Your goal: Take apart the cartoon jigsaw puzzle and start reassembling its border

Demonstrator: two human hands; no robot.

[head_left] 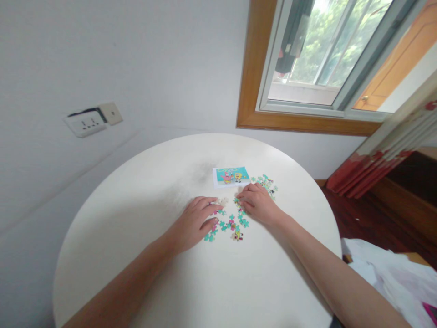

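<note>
Small jigsaw puzzle pieces (pixel 223 225) in turquoise, pink and yellow lie scattered on the white round table (pixel 218 287) between my hands. My left hand (pixel 196 223) rests over the left edge of the scatter, its fingers stretched out and the thumb apart, covering some pieces. On the other side my right hand (pixel 257 203) has bent fingers closed at a turquoise puzzle piece (pixel 236 200); part of the grip is hidden. Just beyond the hands lies a picture card (pixel 231 176) with a pink and a yellow cartoon figure. A second heap of puzzle pieces (pixel 268 183) sits behind my right hand.
The table's far edge is close to a white wall (pixel 164 68) with a power socket (pixel 87 124). A wood-framed window (pixel 254 119) is at the upper right, beside a red and cream curtain (pixel 372 159). White bags or sheets (pixel 385 273) lie at the lower right.
</note>
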